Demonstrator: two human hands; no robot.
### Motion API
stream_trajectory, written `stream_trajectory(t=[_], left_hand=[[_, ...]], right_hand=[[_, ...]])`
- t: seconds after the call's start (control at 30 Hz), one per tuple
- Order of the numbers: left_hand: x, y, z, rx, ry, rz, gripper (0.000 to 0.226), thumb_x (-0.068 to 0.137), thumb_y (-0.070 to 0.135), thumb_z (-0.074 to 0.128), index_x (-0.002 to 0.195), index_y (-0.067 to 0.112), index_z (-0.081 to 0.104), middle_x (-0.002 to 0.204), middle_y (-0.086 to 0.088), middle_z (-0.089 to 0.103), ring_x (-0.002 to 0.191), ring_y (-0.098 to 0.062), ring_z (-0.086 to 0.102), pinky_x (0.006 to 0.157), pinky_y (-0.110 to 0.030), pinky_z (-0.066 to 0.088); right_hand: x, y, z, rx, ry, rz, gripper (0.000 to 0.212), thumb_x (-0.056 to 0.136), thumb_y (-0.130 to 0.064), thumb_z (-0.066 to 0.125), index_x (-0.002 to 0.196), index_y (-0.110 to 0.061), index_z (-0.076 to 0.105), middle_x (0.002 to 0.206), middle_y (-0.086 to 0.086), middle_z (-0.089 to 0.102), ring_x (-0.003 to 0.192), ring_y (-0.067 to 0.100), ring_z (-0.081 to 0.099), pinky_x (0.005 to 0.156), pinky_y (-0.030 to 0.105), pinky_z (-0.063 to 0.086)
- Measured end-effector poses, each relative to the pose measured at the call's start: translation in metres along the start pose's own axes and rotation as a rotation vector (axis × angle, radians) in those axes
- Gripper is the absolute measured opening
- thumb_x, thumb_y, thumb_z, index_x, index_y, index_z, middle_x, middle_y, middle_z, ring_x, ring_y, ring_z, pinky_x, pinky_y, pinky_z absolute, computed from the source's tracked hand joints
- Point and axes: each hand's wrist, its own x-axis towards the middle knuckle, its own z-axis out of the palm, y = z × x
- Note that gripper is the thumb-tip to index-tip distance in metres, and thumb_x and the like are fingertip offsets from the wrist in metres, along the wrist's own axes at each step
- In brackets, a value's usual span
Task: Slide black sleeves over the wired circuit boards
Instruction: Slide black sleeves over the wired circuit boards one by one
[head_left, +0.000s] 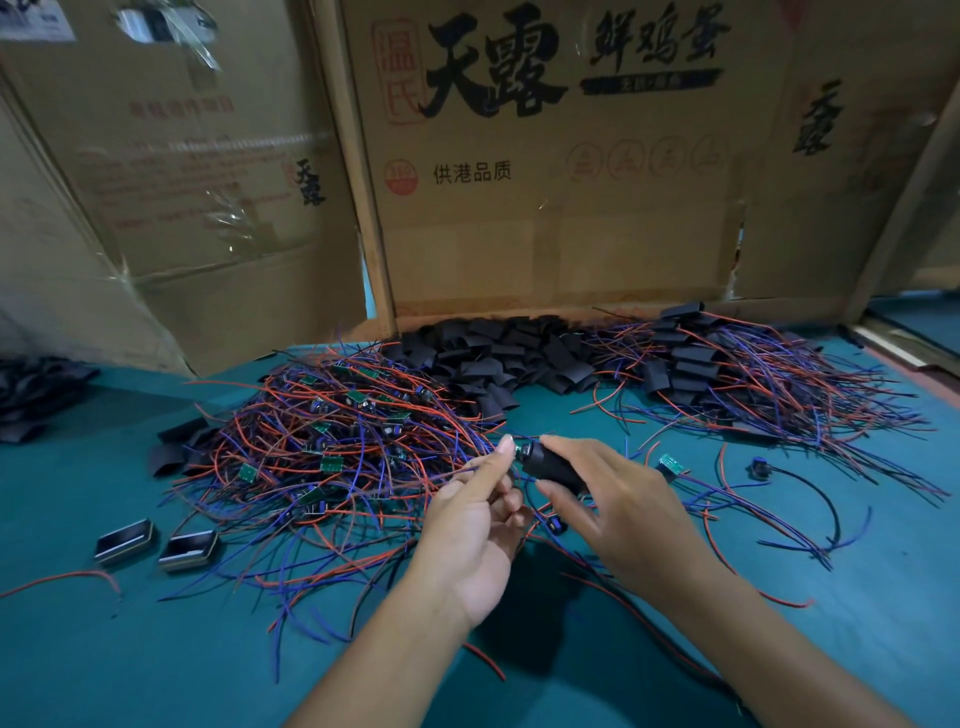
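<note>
So the sleeve (555, 468) is a short, matte black tube, held up over the middle of the tabletop (857, 649), with the end of a board (522, 451) poking out of its left mouth; most of that board is hidden inside. The right hand (618, 506) grips the sleeve, index finger along the top and thumb underneath. The left hand (475, 525) pinches the wires right at the exposed board end with thumb and forefinger, the other fingers curled in.

Behind the left hand sits a big tangle of red and blue wires with small green boards (332, 431) mixed in. A heap of loose sleeves (498, 353) lies along the back, and a pile of sleeved ones (737, 364) is off to the right. One bare board (669, 465) lies just right of the right hand. Two small metal boxes (156, 543) rest at the left. The tabletop is teal, with printed cardboard boxes (545, 171) standing like a wall behind it.
</note>
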Motion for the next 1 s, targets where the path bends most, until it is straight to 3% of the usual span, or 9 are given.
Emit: stream_trajectory(t=[0.3, 0.5, 0.73, 0.87, 1.0], left_hand=[[0.001, 0.005, -0.005, 0.214, -0.019, 0.039, 0.016, 0.085, 0.010, 0.070, 0.074, 0.018, 0.062, 0.060, 0.002, 0.057, 0.047, -0.008, 0.049, 0.045, -0.019, 0.042], [0.001, 0.001, -0.002, 0.004, -0.090, -0.119, 0.021, 0.066, 0.013, 0.072, 0.068, 0.019, 0.051, 0.055, 0.006, 0.041, 0.044, -0.007, 0.037, 0.044, -0.017, 0.032], [0.000, -0.001, 0.000, -0.007, -0.069, -0.114, 0.021, 0.071, 0.006, 0.069, 0.067, 0.016, 0.051, 0.056, 0.004, 0.038, 0.043, -0.006, 0.034, 0.041, -0.017, 0.031], [-0.002, -0.003, -0.001, 0.064, -0.041, -0.110, 0.030, 0.088, -0.002, 0.056, 0.066, 0.015, 0.046, 0.051, 0.004, 0.035, 0.040, -0.006, 0.031, 0.039, -0.017, 0.028], [-0.003, -0.003, -0.002, 0.109, -0.083, -0.059, 0.028, 0.079, 0.002, 0.064, 0.066, 0.017, 0.045, 0.054, 0.004, 0.035, 0.043, -0.007, 0.030, 0.042, -0.017, 0.026]], right_hand=[[0.000, 0.001, -0.002, 0.068, -0.023, 0.005, 0.038, 0.089, -0.024, 0.062, 0.121, -0.005, 0.063, 0.111, 0.004, 0.069, 0.094, 0.023, 0.067, 0.077, 0.030, 0.049], [-0.001, -0.002, -0.003, 0.096, -0.059, -0.047, 0.037, 0.089, -0.019, 0.061, 0.122, -0.002, 0.063, 0.112, 0.008, 0.069, 0.099, 0.024, 0.067, 0.083, 0.027, 0.047], [-0.004, -0.002, 0.002, 0.105, -0.127, -0.015, 0.046, 0.095, -0.027, 0.052, 0.136, -0.006, 0.053, 0.122, 0.007, 0.064, 0.110, 0.022, 0.061, 0.092, 0.030, 0.045], [-0.008, 0.001, 0.011, 0.024, -0.202, 0.004, 0.051, 0.089, -0.020, 0.060, 0.138, -0.004, 0.051, 0.120, 0.010, 0.064, 0.109, 0.028, 0.061, 0.092, 0.036, 0.047], [-0.004, 0.000, 0.009, -0.047, -0.222, 0.049, 0.037, 0.090, -0.019, 0.058, 0.126, -0.008, 0.060, 0.112, 0.009, 0.067, 0.103, 0.031, 0.062, 0.083, 0.036, 0.047]])
